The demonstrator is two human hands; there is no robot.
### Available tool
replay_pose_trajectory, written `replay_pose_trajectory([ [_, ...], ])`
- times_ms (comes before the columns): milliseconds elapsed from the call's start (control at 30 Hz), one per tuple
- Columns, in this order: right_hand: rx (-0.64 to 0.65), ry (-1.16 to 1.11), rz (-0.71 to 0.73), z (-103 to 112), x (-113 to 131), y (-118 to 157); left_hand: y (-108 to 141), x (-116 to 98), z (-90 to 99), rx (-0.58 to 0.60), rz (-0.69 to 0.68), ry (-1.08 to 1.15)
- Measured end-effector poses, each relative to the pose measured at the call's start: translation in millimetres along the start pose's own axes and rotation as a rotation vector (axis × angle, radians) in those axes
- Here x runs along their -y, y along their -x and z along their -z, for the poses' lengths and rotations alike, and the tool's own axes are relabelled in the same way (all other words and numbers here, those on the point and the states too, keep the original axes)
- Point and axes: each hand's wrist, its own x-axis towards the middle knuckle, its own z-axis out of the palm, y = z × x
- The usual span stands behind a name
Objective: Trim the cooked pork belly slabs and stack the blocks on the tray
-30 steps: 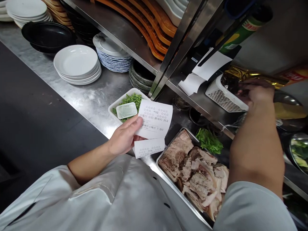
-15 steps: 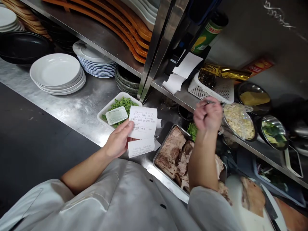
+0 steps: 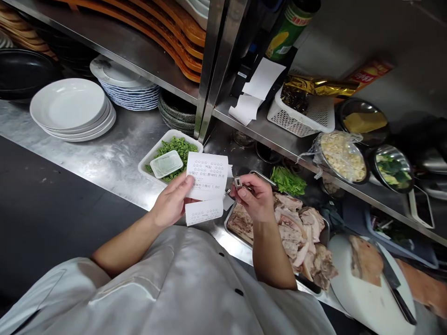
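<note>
Printed paper slips (image 3: 207,174) with rows of stars are pinched between the thumb and fingers of my left hand (image 3: 172,201). My right hand (image 3: 256,195) is just right of the slips, its fingertips closed on a small metal clip (image 3: 238,182). Behind the slips, a white tray (image 3: 143,163) holds chopped greens (image 3: 176,146) and a small translucent lidded box (image 3: 166,164). Beneath my right forearm lies a metal tray (image 3: 228,228) of cooked meat pieces (image 3: 293,232), with leafy greens (image 3: 288,180) at its far edge.
White plates (image 3: 70,104) and patterned plates (image 3: 129,88) are stacked at the left. A metal post (image 3: 213,70) rises beyond the tray. The right shelf carries a white basket (image 3: 300,116) and metal bowls. A knife (image 3: 389,272) rests on a round white board (image 3: 366,302).
My right hand has come down and left from near the shelf to beside the slips. The view has shifted slightly, uncovering more of the meat tray and the greens.
</note>
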Motion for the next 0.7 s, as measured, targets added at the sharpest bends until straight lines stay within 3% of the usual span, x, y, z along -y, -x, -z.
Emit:
replay_pose_trajectory([
  [133,-0.047,0.21,0.053,6.7,8.0,11.3,0.9,2.9,2.7,0.017,-0.003,-0.048],
  [333,0.008,0.129,0.018,-1.2,18.4,9.2,-0.3,14.5,15.8,0.045,-0.014,-0.111],
  [600,-0.165,0.265,0.13,-1.1,18.7,7.9,1.1,15.7,16.6,0.033,-0.028,-0.133],
  [700,-0.147,0.292,0.15,-3.5,16.2,8.6,1.0,14.7,13.8,0.028,-0.05,-0.144],
])
